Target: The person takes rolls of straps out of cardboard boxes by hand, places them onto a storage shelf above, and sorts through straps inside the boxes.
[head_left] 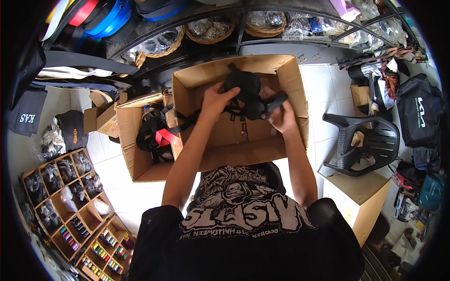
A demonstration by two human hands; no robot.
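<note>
Over a large cardboard box (225,151) I hold a bundle of black webbing (243,83), partly coiled. My left hand (218,99) is closed on its left side, thumb on top. My right hand (284,118) grips the lower right part, where a loop of webbing (275,100) stands up beside the fingers. Some of the right fingertips are hidden behind the bundle. Dark strap ends and a small buckle-like piece hang below it, inside the box. A second cardboard box (130,161), left of the first, holds tangled black straps (151,133) and a red strip (167,137).
A black plastic chair (363,145) stands at right, behind a wooden box-like stand (358,189). Wooden compartment trays (70,206) with bags and thread spools lie lower left. Shelving with wicker baskets (210,32) and webbing rolls (110,21) runs along the far side.
</note>
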